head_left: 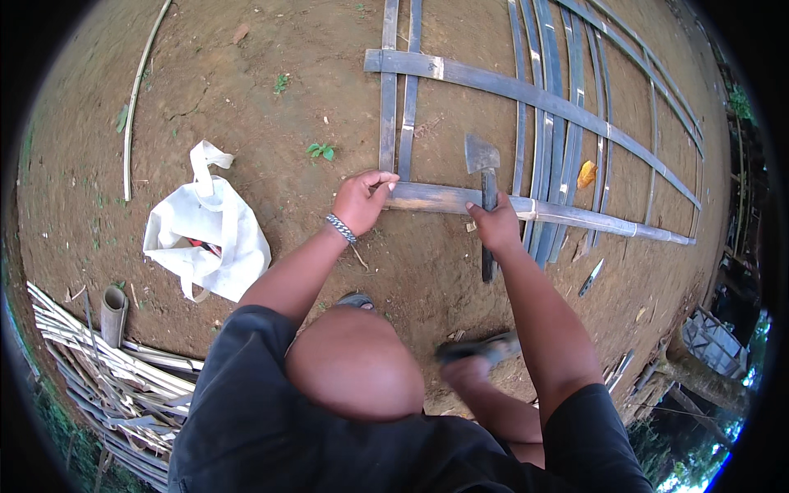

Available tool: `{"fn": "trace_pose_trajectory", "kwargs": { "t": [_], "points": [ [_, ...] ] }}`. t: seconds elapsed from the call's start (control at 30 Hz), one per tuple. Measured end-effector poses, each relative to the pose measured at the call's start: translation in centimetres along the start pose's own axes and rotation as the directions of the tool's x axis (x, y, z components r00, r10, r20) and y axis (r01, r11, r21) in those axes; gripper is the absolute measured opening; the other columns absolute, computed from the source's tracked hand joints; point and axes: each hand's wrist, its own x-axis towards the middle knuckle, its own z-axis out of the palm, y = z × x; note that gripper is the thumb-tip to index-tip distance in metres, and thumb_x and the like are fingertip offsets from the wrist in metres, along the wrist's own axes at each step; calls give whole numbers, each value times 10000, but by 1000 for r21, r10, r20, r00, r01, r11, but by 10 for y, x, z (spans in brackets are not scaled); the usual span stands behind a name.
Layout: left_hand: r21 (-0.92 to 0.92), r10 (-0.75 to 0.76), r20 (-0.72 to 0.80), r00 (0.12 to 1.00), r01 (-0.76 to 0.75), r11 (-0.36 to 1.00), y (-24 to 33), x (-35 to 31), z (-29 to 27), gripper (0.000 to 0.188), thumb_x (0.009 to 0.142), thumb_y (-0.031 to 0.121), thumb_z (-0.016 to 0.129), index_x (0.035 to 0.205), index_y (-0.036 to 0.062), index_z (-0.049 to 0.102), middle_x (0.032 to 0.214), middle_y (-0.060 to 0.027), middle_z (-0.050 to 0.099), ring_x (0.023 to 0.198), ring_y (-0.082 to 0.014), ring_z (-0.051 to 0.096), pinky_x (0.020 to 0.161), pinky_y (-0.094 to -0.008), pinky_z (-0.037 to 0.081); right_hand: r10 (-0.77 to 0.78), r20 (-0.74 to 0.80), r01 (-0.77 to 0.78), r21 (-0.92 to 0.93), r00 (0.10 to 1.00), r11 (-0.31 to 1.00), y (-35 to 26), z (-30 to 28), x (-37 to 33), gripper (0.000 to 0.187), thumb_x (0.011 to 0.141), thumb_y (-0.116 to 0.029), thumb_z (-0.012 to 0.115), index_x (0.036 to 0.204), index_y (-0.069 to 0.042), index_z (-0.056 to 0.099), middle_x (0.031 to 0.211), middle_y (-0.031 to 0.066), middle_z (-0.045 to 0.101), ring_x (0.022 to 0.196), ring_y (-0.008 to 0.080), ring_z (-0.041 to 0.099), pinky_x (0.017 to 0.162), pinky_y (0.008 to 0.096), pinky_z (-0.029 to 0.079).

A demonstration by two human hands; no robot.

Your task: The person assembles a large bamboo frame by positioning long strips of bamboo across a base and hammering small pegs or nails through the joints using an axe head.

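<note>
My left hand [362,200], with a chain bracelet at the wrist, has its fingers closed on the left end of a wide bamboo slat [431,197]. The slat runs off to the right along the near side of a lattice of dark bamboo strips [546,99] on the ground. In my right hand [497,223] is a hatchet [482,154], gripped by its dark handle. Its broad metal head points away from me, and the handle crosses over the slat. My right thumb lies at the slat's near edge.
A white cloth bag [201,234] slumps on the dirt at left. Below it are a bamboo tube [113,315] and a pile of split bamboo [107,353]. A knife [590,278] lies right of my right forearm. One long pole [136,107] rests at far left.
</note>
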Motion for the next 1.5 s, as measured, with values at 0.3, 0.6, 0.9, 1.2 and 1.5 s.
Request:
{"fn": "trace_pose_trajectory", "kwargs": {
  "t": [0.3,0.6,0.9,1.2,1.5],
  "points": [
    [213,142,-71,987,-124,969,-18,-13,-3,162,944,107,720,1071,41,794,1067,-143,767,963,-276,728,868,-372,567,-50,-108,30,-178,993,984,13,5,19,705,817,-402,874,1278,13,539,1095,307,719,1068,479,687,932,525,530],
    [239,207,-141,968,-170,956,-33,-20,4,104,892,129,781,979,94,825,966,-82,770,923,-266,707,875,-387,538,-8,-67,-13,-307,998,952,-13,6,17,700,810,-478,874,1190,-10,517,1132,285,695,1099,468,672,941,533,527],
    [401,285,-103,953,-222,889,-36,-9,24,43,856,156,824,890,129,823,959,-4,777,971,-213,670,921,-383,441,40,13,-33,-349,999,936,-11,7,30,705,834,-503,847,1231,-37,496,1190,275,673,1137,456,663,964,527,529],
    [489,397,-76,915,-312,815,-40,3,39,57,834,200,843,881,169,832,987,47,763,1065,-206,617,972,-389,354,20,36,-3,-413,999,911,-15,4,30,723,855,-537,815,1277,-58,476,1196,283,669,1146,448,667,972,516,540],
    [525,463,-73,883,-361,771,-45,-2,46,49,851,158,810,888,135,789,1002,9,744,1072,-234,626,982,-416,351,-3,37,19,-434,999,901,-14,5,30,701,870,-561,792,1235,-56,471,1199,290,665,1153,450,665,982,513,541]
  ]
}}
